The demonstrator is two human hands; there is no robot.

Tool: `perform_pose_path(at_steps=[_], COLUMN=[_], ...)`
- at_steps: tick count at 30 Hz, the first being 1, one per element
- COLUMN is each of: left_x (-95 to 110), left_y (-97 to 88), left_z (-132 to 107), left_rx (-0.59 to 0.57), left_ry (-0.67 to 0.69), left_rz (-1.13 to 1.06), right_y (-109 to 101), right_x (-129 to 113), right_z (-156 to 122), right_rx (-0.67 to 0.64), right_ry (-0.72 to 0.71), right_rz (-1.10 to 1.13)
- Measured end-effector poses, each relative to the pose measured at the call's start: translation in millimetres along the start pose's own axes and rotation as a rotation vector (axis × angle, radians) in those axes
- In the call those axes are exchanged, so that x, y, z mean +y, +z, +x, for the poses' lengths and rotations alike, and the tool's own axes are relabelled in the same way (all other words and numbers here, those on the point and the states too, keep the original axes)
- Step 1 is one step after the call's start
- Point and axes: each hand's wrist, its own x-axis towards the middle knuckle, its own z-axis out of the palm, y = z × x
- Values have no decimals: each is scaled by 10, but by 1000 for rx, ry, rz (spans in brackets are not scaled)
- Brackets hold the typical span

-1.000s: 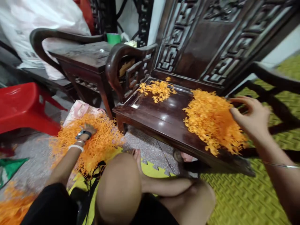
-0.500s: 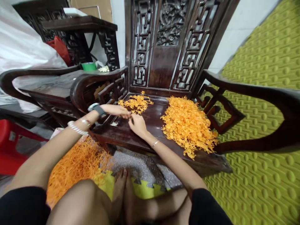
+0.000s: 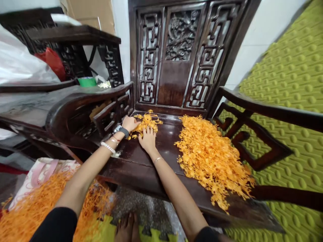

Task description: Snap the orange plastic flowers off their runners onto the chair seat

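Observation:
On the dark wooden chair seat [image 3: 166, 134] lies a small pile of orange, stringy, flower-like pieces [image 3: 150, 117]. My left hand [image 3: 130, 123] rests against the left side of this pile, its visible fingers reaching onto the pieces and partly hidden. Just in front, my right hand [image 3: 148, 139] lies over the near edge, with fingers spread out flat. Neither hand visibly grips a piece. A much larger heap of the same orange pieces [image 3: 212, 158] covers the right side of the seat, apart from both hands.
Carved armrests bound the seat at left [image 3: 60, 107] and right [image 3: 262, 111]. Below left, a pale patterned bag [image 3: 41, 171] stands by a mass of loose orange strands [image 3: 32, 205]. A green tape roll [image 3: 87, 81] sits on the side table [image 3: 22, 101].
My hands were close together, fingertips meeting in front of the small pile. They have moved apart and forward onto it, the right one opening flat. The view has shifted nearer the seat.

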Motion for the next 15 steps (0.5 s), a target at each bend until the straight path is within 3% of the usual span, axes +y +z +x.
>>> perform_pose_path(at_steps=[5, 11, 15], left_x=[-24, 174, 102], left_y=[47, -183, -365], left_z=[-170, -922, -1349], left_rx=[-36, 172, 259], left_ry=[72, 244, 215], left_rz=[-95, -164, -243], right_y=[40, 71, 152], right_x=[-31, 14, 44], right_z=[120, 210, 306], right_rx=[-39, -57, -74], right_ry=[32, -17, -111], right_rz=[-51, -1, 123])
